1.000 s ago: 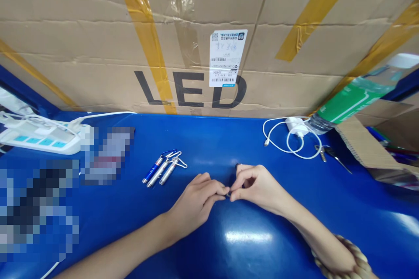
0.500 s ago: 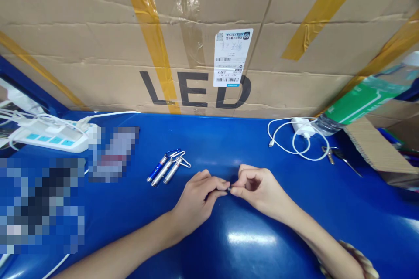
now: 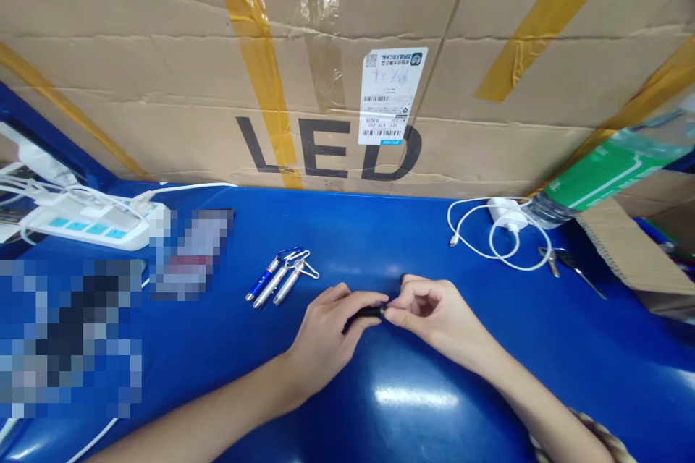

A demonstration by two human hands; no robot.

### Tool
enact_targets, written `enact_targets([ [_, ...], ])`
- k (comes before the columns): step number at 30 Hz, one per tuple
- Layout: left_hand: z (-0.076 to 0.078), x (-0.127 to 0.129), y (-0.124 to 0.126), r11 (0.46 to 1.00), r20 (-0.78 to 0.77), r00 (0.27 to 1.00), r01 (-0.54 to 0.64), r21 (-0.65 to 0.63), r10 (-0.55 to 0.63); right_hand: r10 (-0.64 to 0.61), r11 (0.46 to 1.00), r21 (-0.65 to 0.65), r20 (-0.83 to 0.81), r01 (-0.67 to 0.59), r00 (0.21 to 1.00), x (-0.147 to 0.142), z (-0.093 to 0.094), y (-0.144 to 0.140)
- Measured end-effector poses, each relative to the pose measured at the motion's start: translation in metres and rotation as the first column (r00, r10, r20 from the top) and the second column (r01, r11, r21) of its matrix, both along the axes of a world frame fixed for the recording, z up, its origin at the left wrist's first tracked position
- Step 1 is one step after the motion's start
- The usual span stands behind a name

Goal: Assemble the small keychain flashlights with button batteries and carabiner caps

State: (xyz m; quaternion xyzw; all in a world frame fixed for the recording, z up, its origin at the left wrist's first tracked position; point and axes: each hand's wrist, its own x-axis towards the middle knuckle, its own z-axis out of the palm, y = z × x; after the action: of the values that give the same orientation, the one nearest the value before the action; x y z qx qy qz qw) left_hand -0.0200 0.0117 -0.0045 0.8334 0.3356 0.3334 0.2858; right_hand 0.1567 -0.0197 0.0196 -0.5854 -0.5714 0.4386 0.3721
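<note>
Blue glossy tabletop (image 3: 347,231) carries the work, closed off at the far side by a taped cardboard box (image 3: 163,72) printed "LED".

We hold a small black pen-shaped torch (image 3: 363,314) low over the table centre. Our left hand (image 3: 326,336) curls around its body, fingers closed on it. Our right hand (image 3: 431,315) pinches its right-hand end between thumb and fingertips; what the fingertips grip there is too small to tell.

Hazards, in our judgement:
- The part at the pinch is tiny. A slip would drop it on the slick surface, where it could roll.
- Twisting with the torch unsupported may let the body turn in the left hand.

Clearances:
- Left of the hands, near but apart, lie three keychain torches (image 3: 282,278); a wide left elbow sweep could scatter them.
- Far left, a white power strip (image 3: 81,226) with cables sits well apart.
- Right rear, a coiled white charger cable (image 3: 502,231), keys (image 3: 565,264) and a lying green-labelled bottle (image 3: 602,173) are well apart.
- A second carton (image 3: 635,246) bounds the right edge.
- Bare table lies in front of and between the forearms.
</note>
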Motion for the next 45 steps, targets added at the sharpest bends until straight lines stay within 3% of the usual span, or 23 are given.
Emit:
enact_targets([
  [7, 0.001, -0.001, 0.001, 1.000, -0.046, 0.999, 0.003, -0.002, -0.003, 0.008, 1.000, -0.006, 0.019, -0.008, 1.000, 0.004, 0.000, 0.001],
  [17, 0.004, -0.001, -0.001, 0.995, -0.012, 0.995, 0.097, -0.021, -0.097, 0.006, 1.000, 0.012, 0.000, -0.006, 1.000, 0.006, 0.002, 0.001],
  [21, 0.004, -0.001, -0.001, 0.989, 0.030, 0.989, 0.143, 0.039, -0.145, -0.019, 0.998, 0.067, 0.026, 0.017, 0.999, 0.006, -0.002, 0.001],
  [26, 0.008, -0.002, -0.002, 0.992, -0.010, 0.992, 0.124, 0.033, -0.124, 0.005, 0.983, 0.180, 0.138, -0.030, 0.990, 0.007, -0.003, 0.003],
  [29, 0.009, -0.002, -0.003, 0.995, -0.016, 0.995, 0.098, 0.015, -0.098, -0.015, 0.929, 0.365, 0.201, -0.061, 0.980, 0.008, -0.002, 0.001],
  [32, 0.010, -0.002, -0.003, 0.997, -0.014, 0.997, 0.079, -0.004, -0.079, -0.018, 0.818, 0.559, 0.264, -0.137, 0.964, 0.010, -0.002, -0.001],
  [35, 0.011, -0.003, -0.003, 0.997, -0.023, 0.997, 0.079, -0.023, -0.080, -0.030, 0.722, 0.652, 0.364, -0.232, 0.931, 0.012, 0.001, -0.003],
  [37, 0.012, -0.003, -0.003, 0.996, -0.033, 0.996, 0.085, -0.040, -0.086, -0.038, 0.686, 0.672, 0.417, -0.280, 0.908, 0.013, 0.003, -0.003],
  [45, 0.011, -0.003, -0.001, 0.991, -0.052, 0.991, 0.121, -0.064, -0.124, -0.005, 0.698, 0.642, 0.448, -0.318, 0.894, 0.018, -0.001, -0.002],
])
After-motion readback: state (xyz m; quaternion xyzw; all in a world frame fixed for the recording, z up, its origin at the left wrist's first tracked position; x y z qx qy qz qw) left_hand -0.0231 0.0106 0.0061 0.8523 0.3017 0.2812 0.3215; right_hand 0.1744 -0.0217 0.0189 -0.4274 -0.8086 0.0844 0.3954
